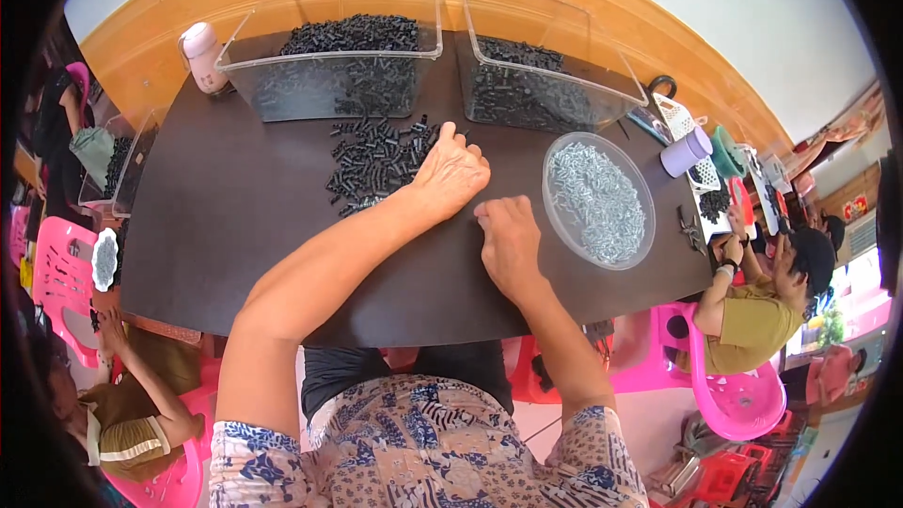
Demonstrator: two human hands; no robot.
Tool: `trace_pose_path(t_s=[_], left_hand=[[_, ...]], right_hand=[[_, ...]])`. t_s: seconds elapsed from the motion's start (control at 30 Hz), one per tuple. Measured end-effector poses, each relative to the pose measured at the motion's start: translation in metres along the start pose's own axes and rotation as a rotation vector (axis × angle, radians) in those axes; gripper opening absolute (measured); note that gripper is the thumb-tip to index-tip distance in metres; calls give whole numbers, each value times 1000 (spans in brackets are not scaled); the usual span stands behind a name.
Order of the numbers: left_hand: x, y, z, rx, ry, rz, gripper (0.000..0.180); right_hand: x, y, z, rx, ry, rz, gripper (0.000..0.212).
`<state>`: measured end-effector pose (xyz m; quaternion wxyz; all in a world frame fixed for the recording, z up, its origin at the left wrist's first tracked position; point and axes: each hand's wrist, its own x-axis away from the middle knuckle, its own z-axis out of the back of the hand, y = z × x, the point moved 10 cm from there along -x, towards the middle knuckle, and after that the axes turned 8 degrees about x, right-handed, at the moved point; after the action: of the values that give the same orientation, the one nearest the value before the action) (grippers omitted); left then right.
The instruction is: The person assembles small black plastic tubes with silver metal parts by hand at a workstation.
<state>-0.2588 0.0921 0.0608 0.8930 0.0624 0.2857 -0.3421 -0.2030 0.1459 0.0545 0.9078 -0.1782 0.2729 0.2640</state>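
My left hand is at the right edge of a pile of small black plastic tubes on the dark table. Its fingers are bent and pressed together; whatever they grip is hidden. Closer to me and a little to the right is my right hand, closed, with curled fingers just above the tabletop. I cannot make out anything in it. Beside it, on the right, lies a shallow round clear tub full of small silvery metal pieces, which look like screws or pins.
Two clear bins, one on the left and one on the right, hold more black pieces at the back. A pink bottle stands far left, a lilac cup and pliers at right. Co-workers sit on both sides.
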Motion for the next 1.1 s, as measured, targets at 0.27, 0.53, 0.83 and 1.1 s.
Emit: trace_pose_path(t_s=[0.27, 0.53, 0.83, 1.1], left_hand=[[-4, -21, -5, 249, -115, 229, 5], [106, -32, 23, 1783, 65, 1130, 15], [177, 2, 35, 2262, 482, 1325, 11], [193, 12, 35, 2391, 701, 1334, 13]], right_hand=[[0, 8, 26, -294, 88, -162, 11], [10, 9, 15, -781, 16, -408, 12], [13, -57, 12, -1109, 45, -358, 16], [19, -81, 10, -1025, 133, -244, 17]])
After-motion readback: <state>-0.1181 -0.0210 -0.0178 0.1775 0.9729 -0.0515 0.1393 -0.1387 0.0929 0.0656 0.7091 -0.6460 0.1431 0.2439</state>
